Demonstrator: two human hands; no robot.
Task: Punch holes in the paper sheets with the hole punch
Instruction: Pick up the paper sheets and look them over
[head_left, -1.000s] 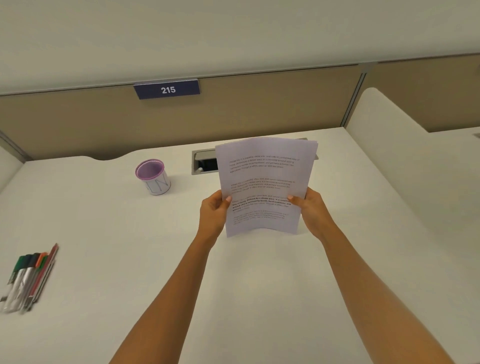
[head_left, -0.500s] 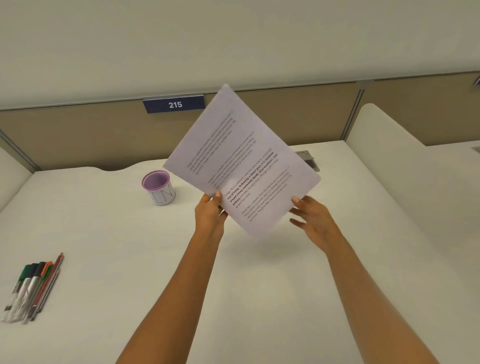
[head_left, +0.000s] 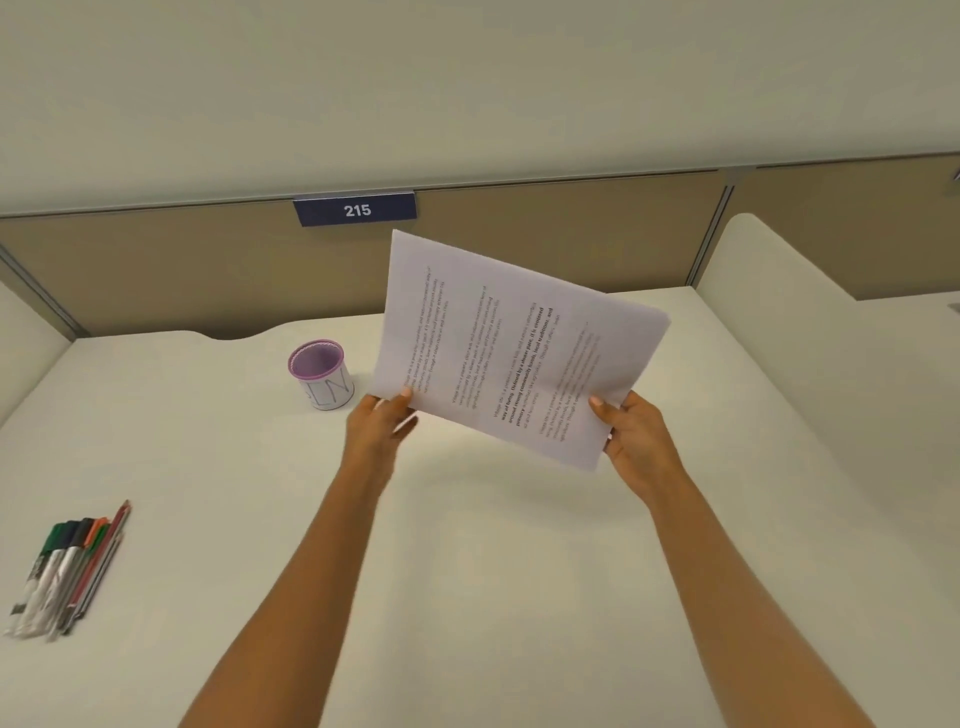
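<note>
Paper sheets (head_left: 519, 348) — pinched between both hands

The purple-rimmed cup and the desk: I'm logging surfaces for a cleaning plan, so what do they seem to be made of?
The cup looks like matte plastic or coated card: white wall with faint lettering, lilac rim and inside; which one I cannot tell. The desk looks like smooth cream laminate, low sheen, no grain, with soft shadows only.

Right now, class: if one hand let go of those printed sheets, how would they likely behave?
The paper sheets, held at two corners by the left hand and right hand, look thin, so they would probably droop. Nothing visibly binds them, so they might fan apart.
</note>
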